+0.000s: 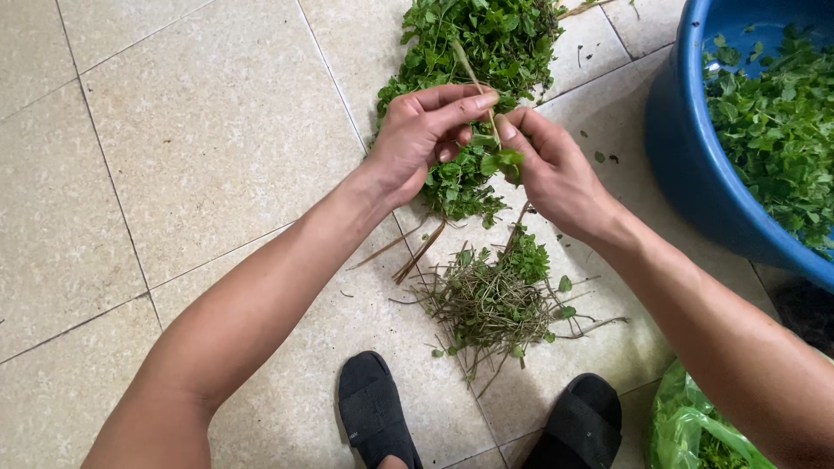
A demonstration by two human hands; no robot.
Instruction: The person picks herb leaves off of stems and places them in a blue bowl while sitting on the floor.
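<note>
Both hands meet above the tiled floor [191,139], working one herb sprig [497,155] between them. The left hand [421,139] has its thumb and forefinger pressed together on the thin pale stem, holding it steady near the top, with the other fingers curled loosely beneath. The right hand [552,169] pinches the same sprig just below, at the cluster of small green leaves, so the two grips sit close enough together for the stem to be held taut between them. The sprig hangs in the air directly over the leafy pile.

That pile of fresh herbs [473,61] lies on the floor beyond the hands, stretching away from the person, within easy reach of either hand. Nearer the feet, a separate heap of bare stems [491,304] lies on the floor, mostly brown and wiry with only a few leaves left on it; it sits right under the hands, where dropped stalks would land. To the right stands a blue plastic basin [686,165] filled with loose green leaves [773,130], close beside the right forearm. A green plastic bag [695,430] with more greens sits at the lower right. Two black slippers [378,412] frame the stem heap, which suggests a low sitting or squatting posture over the work.
</note>
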